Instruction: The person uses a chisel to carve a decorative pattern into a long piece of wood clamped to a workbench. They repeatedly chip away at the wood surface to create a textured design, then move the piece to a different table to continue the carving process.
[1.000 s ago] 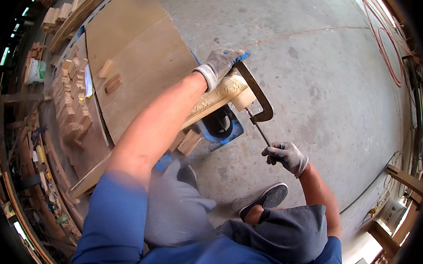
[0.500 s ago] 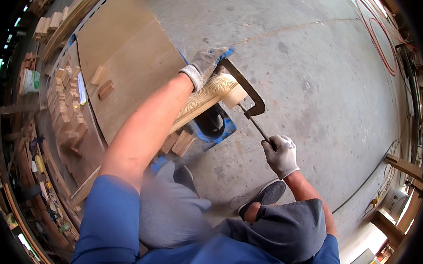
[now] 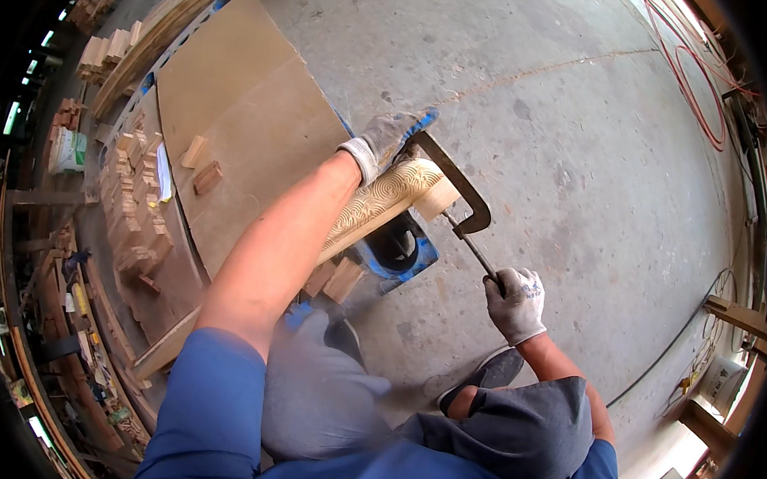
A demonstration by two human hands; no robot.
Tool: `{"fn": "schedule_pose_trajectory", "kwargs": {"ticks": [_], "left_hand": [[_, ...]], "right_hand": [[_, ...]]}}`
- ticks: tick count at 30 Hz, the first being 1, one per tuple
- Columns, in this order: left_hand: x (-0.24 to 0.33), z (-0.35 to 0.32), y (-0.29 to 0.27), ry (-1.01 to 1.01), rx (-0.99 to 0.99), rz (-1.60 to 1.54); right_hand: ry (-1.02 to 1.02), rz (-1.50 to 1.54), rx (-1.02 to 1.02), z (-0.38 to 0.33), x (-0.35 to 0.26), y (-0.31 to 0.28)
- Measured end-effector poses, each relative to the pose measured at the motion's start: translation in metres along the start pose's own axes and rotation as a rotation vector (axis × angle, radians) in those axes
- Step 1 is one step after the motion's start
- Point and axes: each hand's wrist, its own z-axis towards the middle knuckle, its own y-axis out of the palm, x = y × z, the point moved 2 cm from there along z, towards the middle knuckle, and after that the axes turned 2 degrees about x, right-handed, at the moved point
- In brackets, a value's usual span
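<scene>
Bare grey concrete floor (image 3: 582, 146) across the upper and right of the frame, stained and scored, with a red hose (image 3: 700, 92) looped at the upper right and timber racks dark along the left rim. Nearest, at the lower edge: blue sleeves, grey trousers, one dark shoe (image 3: 480, 381) planted on the floor just right of centre. Just above it, the right hand (image 3: 515, 302), gloved in white, closed tight round the screw handle (image 3: 479, 254) of a black C-clamp (image 3: 457, 187), wrist bent back and forearm rising from the lower right. Further up, at the centre, the clamp's arched frame hooked over the end of a pale carved wooden piece (image 3: 384, 203) with a swirled pattern, lying slantwise from the centre down to the left, its round end cap toward the clamp screw. Left hand (image 3: 388, 134), also gloved, wrapped over the top of that piece and touching the clamp's upper jaw, fingers curled, bare forearm stretched long from the lower left. Beneath, a blue frame (image 3: 400, 254) with a dark opening, small wood blocks (image 3: 337, 279) beside it. Probably mid-clamping: screw seemingly being turned against the end cap. Whether tightening or loosening, impossible to tell. Next, by the look of it, a steady twist from the right wrist with the left bracing the wood against slipping. Beyond, at the upper left, flat brown boards (image 3: 233, 116) and stacked offcuts (image 3: 131, 198).
</scene>
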Motion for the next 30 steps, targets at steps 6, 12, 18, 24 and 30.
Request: {"fn": "schedule_pose_trajectory", "kwargs": {"ticks": [6,12,18,24,30], "left_hand": [[0.01,0.006,0.008,-0.054,0.071,0.26],[0.003,0.016,0.008,-0.017,0.102,0.355],[-0.014,0.021,0.002,0.073,0.149,0.318],[-0.009,0.022,0.006,0.216,0.268,0.881],[-0.016,0.034,0.006,0.347,0.401,1.078]], "right_hand": [[-0.042,-0.06,0.043,0.0,-0.002,-0.001],[-0.021,-0.03,0.033,0.0,-0.003,-0.005],[0.021,0.062,0.013,0.003,-0.004,-0.011],[-0.001,0.046,0.026,0.005,-0.007,-0.014],[0.315,0.194,-0.277,0.016,-0.005,-0.021]]}}
